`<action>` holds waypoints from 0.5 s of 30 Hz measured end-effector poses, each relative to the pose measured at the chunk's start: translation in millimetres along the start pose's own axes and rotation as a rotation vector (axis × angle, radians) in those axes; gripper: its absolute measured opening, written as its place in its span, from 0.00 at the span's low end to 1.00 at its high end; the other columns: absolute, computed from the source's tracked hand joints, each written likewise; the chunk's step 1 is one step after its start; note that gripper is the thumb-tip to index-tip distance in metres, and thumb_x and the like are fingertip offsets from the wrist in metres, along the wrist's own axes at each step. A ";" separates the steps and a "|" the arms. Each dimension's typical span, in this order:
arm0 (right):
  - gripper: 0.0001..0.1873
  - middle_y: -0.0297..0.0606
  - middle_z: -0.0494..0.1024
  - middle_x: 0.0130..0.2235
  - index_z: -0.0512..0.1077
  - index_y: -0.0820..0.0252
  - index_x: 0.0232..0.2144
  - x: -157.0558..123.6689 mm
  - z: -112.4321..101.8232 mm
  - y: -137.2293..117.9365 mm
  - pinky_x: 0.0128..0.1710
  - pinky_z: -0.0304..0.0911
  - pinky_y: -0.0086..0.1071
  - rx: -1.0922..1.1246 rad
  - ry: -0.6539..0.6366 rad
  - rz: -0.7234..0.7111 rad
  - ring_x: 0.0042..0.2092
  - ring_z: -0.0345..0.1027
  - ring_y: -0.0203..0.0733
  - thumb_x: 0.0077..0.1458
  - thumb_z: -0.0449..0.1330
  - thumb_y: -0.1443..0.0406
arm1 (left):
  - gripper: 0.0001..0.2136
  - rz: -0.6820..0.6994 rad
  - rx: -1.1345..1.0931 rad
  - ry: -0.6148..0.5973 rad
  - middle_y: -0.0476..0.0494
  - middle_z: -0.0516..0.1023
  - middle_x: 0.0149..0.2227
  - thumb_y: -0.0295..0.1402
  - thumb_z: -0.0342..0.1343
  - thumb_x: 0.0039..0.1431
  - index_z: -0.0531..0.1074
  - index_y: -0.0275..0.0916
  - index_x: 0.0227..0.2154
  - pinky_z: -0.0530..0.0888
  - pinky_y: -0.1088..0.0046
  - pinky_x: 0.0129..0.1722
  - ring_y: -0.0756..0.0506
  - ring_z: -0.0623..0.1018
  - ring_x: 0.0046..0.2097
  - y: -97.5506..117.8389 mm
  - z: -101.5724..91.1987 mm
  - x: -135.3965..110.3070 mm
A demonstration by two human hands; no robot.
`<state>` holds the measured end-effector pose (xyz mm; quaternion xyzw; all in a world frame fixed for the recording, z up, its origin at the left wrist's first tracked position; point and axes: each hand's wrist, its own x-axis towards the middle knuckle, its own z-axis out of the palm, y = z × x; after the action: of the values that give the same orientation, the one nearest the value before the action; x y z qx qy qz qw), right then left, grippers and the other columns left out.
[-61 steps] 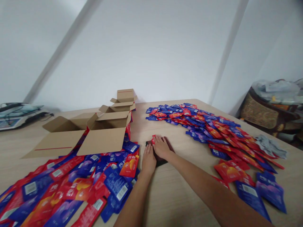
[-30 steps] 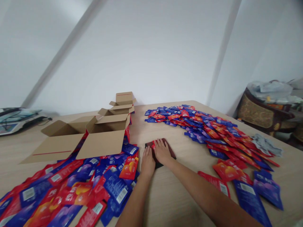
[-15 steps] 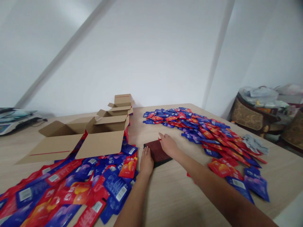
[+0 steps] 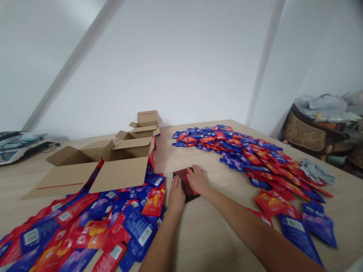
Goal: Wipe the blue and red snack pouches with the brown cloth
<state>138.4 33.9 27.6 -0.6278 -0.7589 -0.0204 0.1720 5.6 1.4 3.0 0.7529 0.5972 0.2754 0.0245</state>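
Observation:
A dark red flat pouch (image 4: 181, 176) lies on the wooden table (image 4: 210, 234) in front of me. My left hand (image 4: 176, 194) rests flat at its left edge, fingers stretched out and together. My right hand (image 4: 197, 179) lies flat on top of the pouch with fingers spread, and a small red packet (image 4: 188, 172) shows under its fingertips. Whether the fingers pinch that packet I cannot make out.
A heap of red and blue packets (image 4: 93, 223) covers the near left. Another spread of packets (image 4: 255, 158) runs along the right. Open cardboard boxes (image 4: 119, 162) stand at the back left. A scale (image 4: 17, 145) sits at the far left; cluttered furniture (image 4: 320, 128) stands at the right.
My right hand went out to the pouch's far right edge half a second ago and has come back flat on top of it. The left hand stayed put.

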 end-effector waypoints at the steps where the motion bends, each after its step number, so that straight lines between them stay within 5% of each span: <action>1: 0.22 0.46 0.59 0.59 0.58 0.54 0.57 0.8 -2.0 3.7 0.54 0.47 0.44 -0.010 -0.003 -0.003 0.59 0.49 0.49 0.62 0.41 0.60 | 0.26 0.002 0.007 -0.006 0.30 0.62 0.58 0.15 0.38 0.49 0.62 0.24 0.53 0.59 0.61 0.60 0.42 0.57 0.62 0.6 -1.0 -0.1; 10: 0.28 0.52 0.64 0.51 0.50 0.54 0.61 14.7 -40.5 39.3 0.41 0.61 0.40 -0.011 -0.186 0.262 0.46 0.66 0.50 0.60 0.48 0.59 | 0.26 -0.018 0.012 -0.005 0.31 0.62 0.58 0.15 0.38 0.49 0.63 0.25 0.53 0.59 0.63 0.60 0.43 0.58 0.62 4.1 -2.9 -1.6; 15: 0.32 0.51 0.69 0.48 0.52 0.65 0.59 23.9 -47.7 4.3 0.48 0.57 0.39 0.624 -0.210 0.228 0.49 0.64 0.49 0.55 0.55 0.60 | 0.27 0.000 -0.038 0.044 0.30 0.62 0.58 0.15 0.40 0.48 0.63 0.25 0.53 0.58 0.61 0.60 0.42 0.58 0.62 -0.2 4.6 -2.2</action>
<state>150.1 45.6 78.6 -0.6243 -0.6672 0.2965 0.2779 7.2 0.7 -1.8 0.7461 0.5922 0.3034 0.0256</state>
